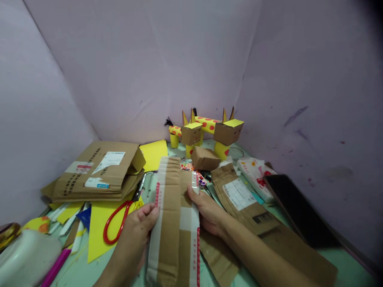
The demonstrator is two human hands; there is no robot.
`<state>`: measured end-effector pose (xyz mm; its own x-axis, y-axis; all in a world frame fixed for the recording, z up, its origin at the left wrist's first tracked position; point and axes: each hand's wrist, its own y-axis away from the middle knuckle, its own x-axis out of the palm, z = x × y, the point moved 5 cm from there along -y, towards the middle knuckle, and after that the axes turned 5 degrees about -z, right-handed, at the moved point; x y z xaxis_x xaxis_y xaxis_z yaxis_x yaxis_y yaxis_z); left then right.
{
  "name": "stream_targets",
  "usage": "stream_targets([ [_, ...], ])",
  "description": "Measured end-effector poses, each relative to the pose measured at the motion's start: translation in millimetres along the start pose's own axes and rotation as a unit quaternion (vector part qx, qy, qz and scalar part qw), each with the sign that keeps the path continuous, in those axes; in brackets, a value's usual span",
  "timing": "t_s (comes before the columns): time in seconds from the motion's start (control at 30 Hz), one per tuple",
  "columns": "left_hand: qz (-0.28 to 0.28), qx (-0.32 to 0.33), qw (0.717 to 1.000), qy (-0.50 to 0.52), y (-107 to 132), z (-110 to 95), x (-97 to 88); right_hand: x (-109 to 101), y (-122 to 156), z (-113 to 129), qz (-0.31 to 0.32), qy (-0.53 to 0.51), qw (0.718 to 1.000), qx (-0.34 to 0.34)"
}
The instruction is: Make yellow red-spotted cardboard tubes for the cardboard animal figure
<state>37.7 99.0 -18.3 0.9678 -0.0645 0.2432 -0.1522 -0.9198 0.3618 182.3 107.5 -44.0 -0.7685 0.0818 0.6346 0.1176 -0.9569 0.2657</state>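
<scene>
Between my hands a creased piece of cardboard [169, 235] with white and red tape along its edges is held up off the table. My left hand [145, 221] pinches its left edge, thumb on the front. On the right edge my right hand [206, 209] grips it, thumb in front and fingers behind. Scissors with red handles [124, 215] lie just left of my left hand, on yellow paper [101, 227]. A torn cardboard strip with a white label [239, 195] lies to the right, partly under my right forearm.
Two cardboard-headed animal figures [191, 133] [229, 133] stand at the back, a small cardboard box [206, 158] before them. A flattened carton [98, 171] lies left. A dark phone-like slab [299, 211] rests right. Paper scraps and a purple pen [56, 267] lie front left.
</scene>
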Motion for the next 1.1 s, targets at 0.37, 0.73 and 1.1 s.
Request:
stream_targets([
  [0.37,-0.083,0.126,0.945,-0.290,14,18,5.3,10,9,-2,-0.019,0.010,0.996,-0.092],
  [0.73,-0.023,0.144,0.980,-0.138,3,-10,1.3,23,25,-5,0.038,0.053,0.995,-0.070],
  [1.1,-0.030,-0.022,0.985,0.169,7,-3,3.4,51,45,-39,0.126,0.119,0.985,-0.004],
])
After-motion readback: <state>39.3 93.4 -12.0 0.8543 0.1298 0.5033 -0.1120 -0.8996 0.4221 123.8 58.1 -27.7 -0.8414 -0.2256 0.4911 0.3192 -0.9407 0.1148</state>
